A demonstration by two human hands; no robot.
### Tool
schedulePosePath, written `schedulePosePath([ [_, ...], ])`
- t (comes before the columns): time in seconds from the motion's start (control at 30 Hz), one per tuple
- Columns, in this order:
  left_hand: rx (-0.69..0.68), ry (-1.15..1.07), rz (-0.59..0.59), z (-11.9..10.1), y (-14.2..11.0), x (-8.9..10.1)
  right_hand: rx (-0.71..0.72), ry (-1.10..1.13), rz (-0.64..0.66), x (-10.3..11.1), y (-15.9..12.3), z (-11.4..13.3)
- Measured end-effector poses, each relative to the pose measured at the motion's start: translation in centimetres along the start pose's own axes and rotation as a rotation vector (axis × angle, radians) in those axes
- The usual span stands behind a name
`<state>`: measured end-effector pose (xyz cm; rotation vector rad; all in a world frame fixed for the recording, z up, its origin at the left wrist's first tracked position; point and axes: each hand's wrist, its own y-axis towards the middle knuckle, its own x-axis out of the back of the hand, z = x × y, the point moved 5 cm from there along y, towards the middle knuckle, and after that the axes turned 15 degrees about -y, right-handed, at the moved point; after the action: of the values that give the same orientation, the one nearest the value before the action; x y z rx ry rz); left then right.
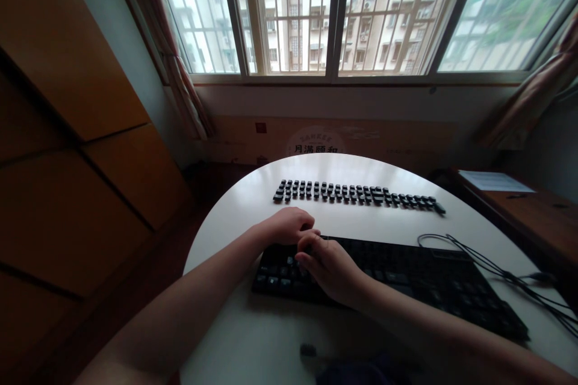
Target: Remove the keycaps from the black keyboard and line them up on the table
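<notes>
We can pass along the strip of white table (383,222) between the black keycaps (356,194) and the keyboard (451,280), though our left hand (289,224) narrows it and the cable (506,275) crowds its right end. Our right forearm (415,314) crosses the keyboard's near side; a small dark piece (308,350) interrupts the room between our forearms.

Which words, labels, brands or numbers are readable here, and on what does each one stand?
"月满颐和": tan panel below the window; smaller print above it is too blurred.
Keyboard and loose keycaps: markings too small or dark.
Paper at right: unreadable.
</notes>
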<state>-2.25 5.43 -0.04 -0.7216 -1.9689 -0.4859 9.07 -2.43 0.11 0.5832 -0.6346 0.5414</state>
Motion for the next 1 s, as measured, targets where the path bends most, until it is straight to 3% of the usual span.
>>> schedulePosePath([
  [0.17,-0.01,-0.068,0.0,0.2,0.0,-0.2,-0.142,0.258,-0.208,0.3,-0.2,-1.3],
  [0.3,-0.018,-0.156,-0.039,0.4,-0.1,0.2,-0.166,0.358,-0.223,-0.1,-0.2,-2.1],
  [0.5,-0.02,-0.358,-0.137,0.9,-0.9,2.7,-0.242,0.548,-0.349,0.6,0.4,-3.2],
  [0.7,-0.005,-0.687,0.027,-0.1,-2.1,4.1,-0.325,0.613,-0.419,0.9,0.9,-3.9],
  [1.0,-0.01,-0.623,0.106,-0.7,-2.2,4.1,-0.31,0.563,-0.374,0.1,0.9,-4.0],
])
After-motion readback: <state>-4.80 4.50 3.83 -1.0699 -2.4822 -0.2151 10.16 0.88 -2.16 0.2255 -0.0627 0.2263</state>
